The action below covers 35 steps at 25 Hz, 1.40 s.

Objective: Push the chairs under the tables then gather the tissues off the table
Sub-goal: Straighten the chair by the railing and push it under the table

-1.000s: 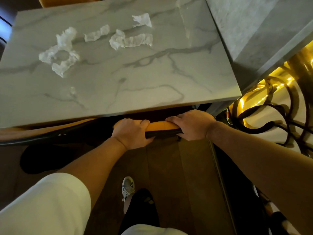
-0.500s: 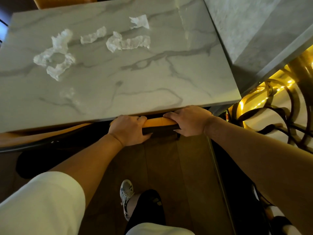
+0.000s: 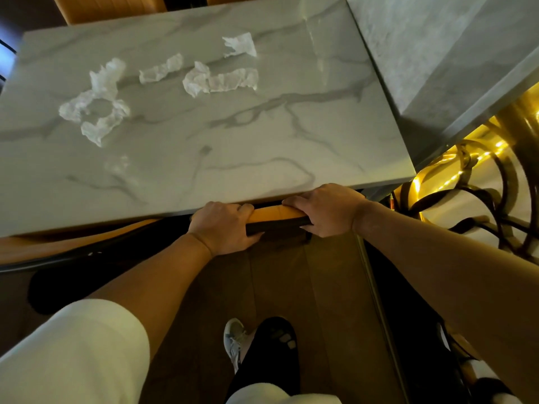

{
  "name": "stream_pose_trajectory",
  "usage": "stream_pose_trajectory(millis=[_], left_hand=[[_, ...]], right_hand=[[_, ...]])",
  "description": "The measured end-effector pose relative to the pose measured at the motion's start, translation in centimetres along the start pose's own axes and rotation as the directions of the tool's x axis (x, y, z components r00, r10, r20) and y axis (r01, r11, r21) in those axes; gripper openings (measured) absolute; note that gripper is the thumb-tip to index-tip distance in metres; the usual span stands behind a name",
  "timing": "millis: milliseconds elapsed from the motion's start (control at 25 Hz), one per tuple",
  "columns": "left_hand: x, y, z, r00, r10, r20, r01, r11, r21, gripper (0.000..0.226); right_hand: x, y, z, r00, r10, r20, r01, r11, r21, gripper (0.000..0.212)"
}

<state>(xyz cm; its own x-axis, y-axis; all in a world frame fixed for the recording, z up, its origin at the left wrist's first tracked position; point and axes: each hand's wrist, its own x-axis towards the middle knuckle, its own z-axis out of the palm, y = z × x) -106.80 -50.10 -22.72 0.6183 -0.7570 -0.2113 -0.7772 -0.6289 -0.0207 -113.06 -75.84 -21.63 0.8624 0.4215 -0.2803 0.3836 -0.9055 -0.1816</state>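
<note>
Four crumpled tissues are counted on the marble counter (image 3: 262, 135): a ring-shaped tissue (image 3: 94, 103) at the left, a small strip (image 3: 161, 68), a longer strip (image 3: 220, 80) and a torn piece (image 3: 239, 45) farthest back. A second marble counter (image 3: 431, 48) is seen at the right, making two. Two hands are counted, the left hand (image 3: 224, 227) and the right hand (image 3: 326, 209), both on one orange chair back (image 3: 275, 213). A second chair back (image 3: 58, 246) is seen at the left under the counter edge. One shoe (image 3: 234, 339) is seen on the floor.
</note>
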Motion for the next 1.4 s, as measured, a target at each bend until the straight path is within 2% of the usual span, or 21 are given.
stream_pose_trajectory(millis=[400, 560, 760, 880, 1000, 1240, 1400], left_hand=[[0.1, -0.1, 0.2, 1.000, -0.006, 0.004, 0.006, 1.000, -0.001, 0.064], [0.0, 0.1, 0.0, 0.999, -0.037, 0.007, 0.037, 0.997, -0.066, 0.061], [0.0, 0.7, -0.8, 0.992, -0.091, 0.083, 0.103, 0.983, -0.154, 0.061], [0.4, 0.9, -1.5, 0.976, -0.101, 0.191, 0.147, 0.959, -0.242, 0.067], [0.6, 1.2, -2.0, 0.957, -0.113, 0.267, 0.177, 0.957, -0.228, 0.068], [-0.1, 2.9, -2.1, 0.908, -0.304, 0.287, 0.341, 0.936, -0.089, 0.063], [-2.0, 4.7, -2.1, 0.895, -0.413, 0.167, 0.431, 0.898, -0.090, 0.066]], right_hand=[[-0.2, -0.4, -0.4, 0.999, 0.051, 0.006, -0.052, 0.998, 0.026, 0.063], [-0.2, -0.4, -0.3, 0.999, 0.051, 0.005, -0.051, 0.997, 0.061, 0.063], [-0.4, -0.6, -0.9, 0.997, 0.064, 0.045, -0.070, 0.989, 0.127, 0.063], [-0.4, -1.3, -1.4, 0.990, 0.100, 0.096, -0.111, 0.987, 0.120, 0.069], [-0.5, -1.7, -1.6, 0.979, 0.157, 0.129, -0.170, 0.980, 0.100, 0.071], [-1.5, -3.4, -0.7, 0.947, 0.314, 0.068, -0.316, 0.948, 0.027, 0.082], [-2.4, -5.1, -0.1, 0.913, 0.407, 0.018, -0.407, 0.913, 0.016, 0.085]])
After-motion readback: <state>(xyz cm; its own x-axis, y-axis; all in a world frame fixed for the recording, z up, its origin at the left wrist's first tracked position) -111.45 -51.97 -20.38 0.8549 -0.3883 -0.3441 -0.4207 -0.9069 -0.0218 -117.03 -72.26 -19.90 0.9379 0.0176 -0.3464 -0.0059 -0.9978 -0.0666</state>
